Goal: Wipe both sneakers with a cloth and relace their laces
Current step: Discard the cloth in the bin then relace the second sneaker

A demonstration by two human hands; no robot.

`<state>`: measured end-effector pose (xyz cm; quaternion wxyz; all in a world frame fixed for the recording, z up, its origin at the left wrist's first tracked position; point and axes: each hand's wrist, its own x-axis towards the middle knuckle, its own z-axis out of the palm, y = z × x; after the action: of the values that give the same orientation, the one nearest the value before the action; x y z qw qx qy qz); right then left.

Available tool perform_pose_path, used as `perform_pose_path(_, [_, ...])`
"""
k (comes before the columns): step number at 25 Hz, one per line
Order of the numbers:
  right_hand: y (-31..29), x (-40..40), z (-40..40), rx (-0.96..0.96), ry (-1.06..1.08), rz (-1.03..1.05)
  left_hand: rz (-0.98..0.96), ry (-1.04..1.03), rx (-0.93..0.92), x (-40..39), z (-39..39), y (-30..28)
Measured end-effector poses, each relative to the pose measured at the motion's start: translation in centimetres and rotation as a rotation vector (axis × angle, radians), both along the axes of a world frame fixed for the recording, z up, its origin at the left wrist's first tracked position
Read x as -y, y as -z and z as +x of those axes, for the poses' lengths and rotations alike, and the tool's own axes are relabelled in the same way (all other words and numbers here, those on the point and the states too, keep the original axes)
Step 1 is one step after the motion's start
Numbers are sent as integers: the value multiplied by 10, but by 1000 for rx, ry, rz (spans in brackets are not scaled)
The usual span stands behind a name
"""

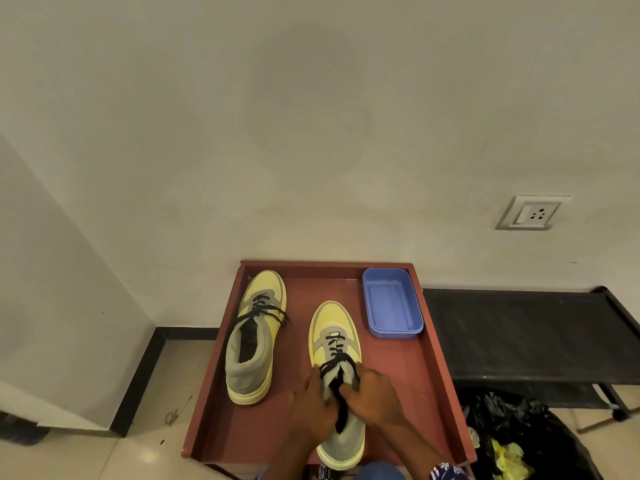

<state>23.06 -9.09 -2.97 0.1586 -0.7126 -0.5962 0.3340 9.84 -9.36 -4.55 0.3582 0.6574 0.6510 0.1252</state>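
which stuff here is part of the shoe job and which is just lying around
Job: right sneaker with its lace, held by left hand and right hand; left sneaker; tray.
Lying about: blue tub, black rack, rubbish bag, socket.

single head-worn view, steeply down and forward over the red tray (437,355), close above it

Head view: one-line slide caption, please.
Both hands grip the black laces of the near yellow-grey sneaker on a red-brown tray.
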Motion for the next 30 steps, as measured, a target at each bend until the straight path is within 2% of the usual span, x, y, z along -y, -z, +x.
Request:
perform_pose_path(2, [1,3,-3,57,-11,-30,42,16,-28,4,1,5])
perform_pose_path(4, [2,6,-5,104,-10,-51,178,-3,57,4,5,10])
perform_pose_path(6, [4,8,-8,127,-12,-65,233,-141,154,5,8,14])
perform_pose_path(9, [6,8,-12,150,-19,-47,294,-331,169,8,9,5])
perform_pose_path(11, [5,4,-15,146,-14,-21,248,-270,108,8,6,-7])
perform_pose_path(14, [2,-7,-25,147,-4,-8,108,-268,197,-1,-2,-17])
perform_pose_path(22, [1,-52,-55,157,-12,5,104,-324,140,-41,-26,-19])
perform_pose_path(28, [7,-71,-65,207,-5,-13,126,-289,154,-60,-34,-14])
perform_pose_path(30, [7,-76,-66,240,-7,-17,101,-350,180,-65,-33,-14])
